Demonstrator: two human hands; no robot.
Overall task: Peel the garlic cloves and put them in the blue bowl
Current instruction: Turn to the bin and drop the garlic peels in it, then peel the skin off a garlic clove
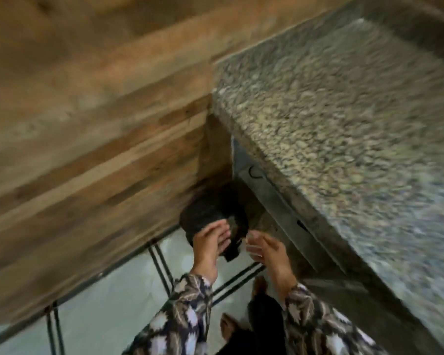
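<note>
L hand (pixel 210 240): held out low over the floor, palm turned inward toward the other hand, fingers (pixel 222 233) extended and loosely together, slightly cupped. Looks open; nothing clearly gripped, tho blur makes it hard to be sure. It overlaps a dark bin (pixel 210 219) w/ black liner sitting behind it in the corner; contact w/ bin can't be told.

R hand (pixel 263 248): just beside the L, small gap between them, palm facing L hand, fingers spread a bit and curved. Pale smudge at fingertips (pixel 253 249), too blurred to ID. Can't tell if anything is pinched there.

Both forearms in patterned leaf-print sleeves (pixel 190 311), wrists bare. Bare feet (pixel 228 326) visible below, on pale tiled floor (pixel 108 303) w/ dark grout lines.

Outward: speckled granite table (pixel 344 119) fills upper R, its edge running diagonally down; hands are below its level, near its front panel (pixel 280 201). Wood-grain wall/cabinet side (pixel 87 124) fills the L. Whole frame motion-blurred.

Task items: garlic cloves & blue bowl not visible in this view; visible part of table top bare.
</note>
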